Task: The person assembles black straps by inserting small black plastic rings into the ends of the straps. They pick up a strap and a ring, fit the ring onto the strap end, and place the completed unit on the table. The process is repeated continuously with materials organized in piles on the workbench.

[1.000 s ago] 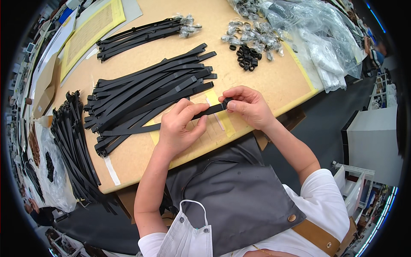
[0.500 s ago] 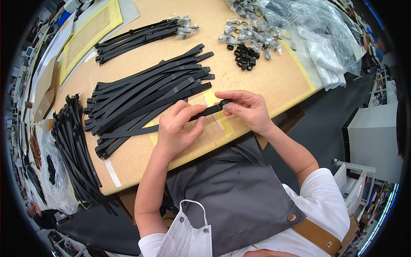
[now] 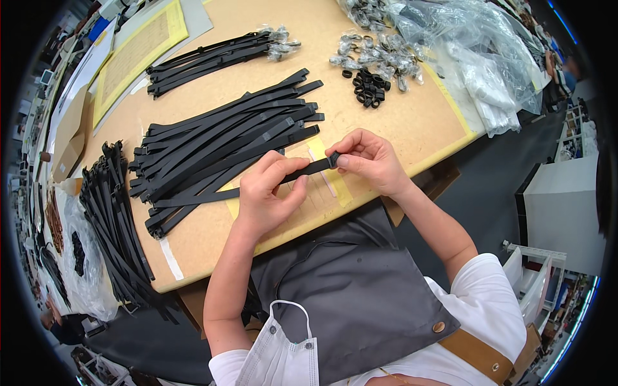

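Note:
A flat black strap [image 3: 317,168] runs between my hands over the near edge of the table. My left hand [image 3: 269,193] pinches it partway along, thumb below and fingers on top. At its right end my right hand [image 3: 370,162] grips a small black loop [image 3: 333,159] around the strap between thumb and fingertips. Left of my hands lies a wide pile of black straps [image 3: 225,145], and the held strap's tail passes over its near side. Small black loops [image 3: 370,88] are heaped beyond my right hand.
Straps with plastic-wrapped metal hardware [image 3: 219,59] lie at the back, and loose wrapped hardware pieces [image 3: 380,55] sit further right. Clear plastic bags [image 3: 483,71] cover the far right corner. More black straps [image 3: 116,225] hang over the table's left edge. A yellow-bordered sheet [image 3: 138,58] lies far left.
My right fingers have shifted slightly on the loop at the strap's end, curling in more. My left hand keeps its pinch almost unmoved. The view has moved very slightly.

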### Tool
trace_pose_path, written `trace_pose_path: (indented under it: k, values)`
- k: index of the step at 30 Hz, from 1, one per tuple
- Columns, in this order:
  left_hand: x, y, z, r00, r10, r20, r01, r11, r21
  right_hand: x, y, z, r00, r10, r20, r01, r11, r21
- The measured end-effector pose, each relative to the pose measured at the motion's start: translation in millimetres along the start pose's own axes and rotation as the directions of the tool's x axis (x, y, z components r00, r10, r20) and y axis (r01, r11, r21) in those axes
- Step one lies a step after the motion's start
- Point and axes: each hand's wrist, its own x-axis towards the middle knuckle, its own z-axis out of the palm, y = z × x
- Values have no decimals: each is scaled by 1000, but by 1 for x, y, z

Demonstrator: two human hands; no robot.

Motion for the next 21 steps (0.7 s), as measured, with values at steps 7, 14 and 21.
trace_pose_path:
  k: [7, 14, 21]
  values:
    - [0, -1, -3, 1000, -21, -1, 21, 1000, -12, -1, 0, -5, 997, 64, 43, -66, 996, 52]
    - [0, 2, -5, 999, -47, 27, 47, 999, -16, 0, 0, -5, 997, 57, 60, -64, 991, 119]
    - [0, 2, -4, 999, -33, 10, 33, 999, -12, 2, -3, -7, 988, 78, 135, -90, 992, 84]
